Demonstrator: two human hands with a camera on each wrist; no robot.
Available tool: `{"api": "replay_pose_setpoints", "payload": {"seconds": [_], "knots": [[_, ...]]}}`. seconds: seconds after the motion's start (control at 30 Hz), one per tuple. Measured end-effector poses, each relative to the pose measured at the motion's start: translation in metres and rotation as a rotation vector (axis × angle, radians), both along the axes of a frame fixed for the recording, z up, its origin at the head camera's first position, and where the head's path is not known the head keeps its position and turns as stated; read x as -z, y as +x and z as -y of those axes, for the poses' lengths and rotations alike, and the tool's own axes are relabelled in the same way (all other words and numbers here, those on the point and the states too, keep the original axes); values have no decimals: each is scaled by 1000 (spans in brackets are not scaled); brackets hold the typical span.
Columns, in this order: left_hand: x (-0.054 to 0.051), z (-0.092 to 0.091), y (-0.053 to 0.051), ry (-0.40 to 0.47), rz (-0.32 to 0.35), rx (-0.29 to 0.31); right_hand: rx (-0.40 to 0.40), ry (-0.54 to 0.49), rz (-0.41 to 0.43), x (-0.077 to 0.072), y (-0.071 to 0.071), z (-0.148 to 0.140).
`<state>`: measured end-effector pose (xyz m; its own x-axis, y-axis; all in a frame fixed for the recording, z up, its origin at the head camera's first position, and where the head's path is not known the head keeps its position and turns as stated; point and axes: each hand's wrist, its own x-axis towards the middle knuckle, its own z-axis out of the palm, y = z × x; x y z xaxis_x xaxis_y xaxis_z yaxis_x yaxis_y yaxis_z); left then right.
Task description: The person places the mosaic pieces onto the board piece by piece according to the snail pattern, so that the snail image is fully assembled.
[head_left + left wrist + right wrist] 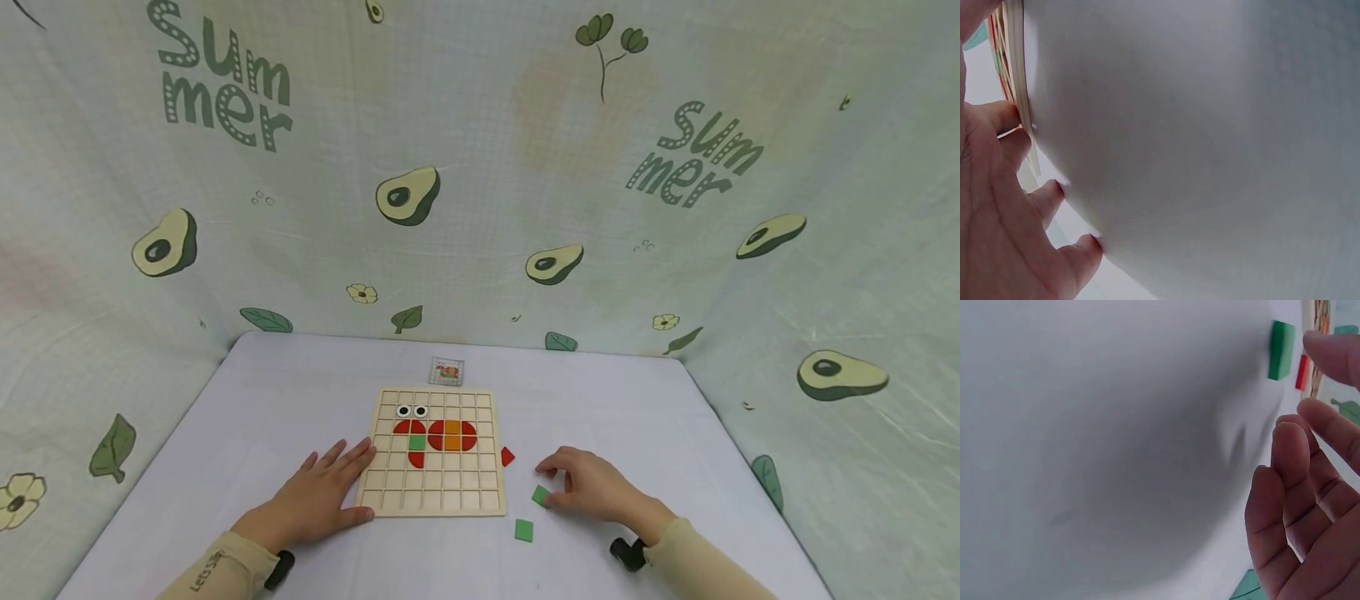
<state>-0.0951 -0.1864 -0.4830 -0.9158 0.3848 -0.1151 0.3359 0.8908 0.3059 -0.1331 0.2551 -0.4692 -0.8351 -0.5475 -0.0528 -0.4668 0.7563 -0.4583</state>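
Note:
A wooden grid board [457, 483] lies flat on the table, bearing two eye discs, several red and orange pieces and one green square. My left hand [318, 492] has its fingers spread, the fingertips and thumb meeting the board's left edge. To the right of the board, my right hand [592, 487] hovers low over the table, its thumb close to a green tile [539, 495]; I cannot tell if they touch. The right wrist view shows a gap between thumb and fingers with nothing in it. Nearer the front lies another green tile [524, 530].
A red tile [507, 456] lies against the board's right edge. Behind the board is a small picture card [446, 372] with a gridded colour design. The white-covered table [637, 408] is enclosed at the back and sides by a printed cloth [480, 292].

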Motion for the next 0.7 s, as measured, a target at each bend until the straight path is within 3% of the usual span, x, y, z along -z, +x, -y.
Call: {"api": "replay_pose_setpoints", "payload": {"seconds": [0.3, 0.7], "knots": [[0, 0, 0, -2, -3, 3, -15, 21, -20, 10, 10, 0], [0, -1, 1, -6, 3, -1, -25, 35, -42, 13, 8, 0]]}}
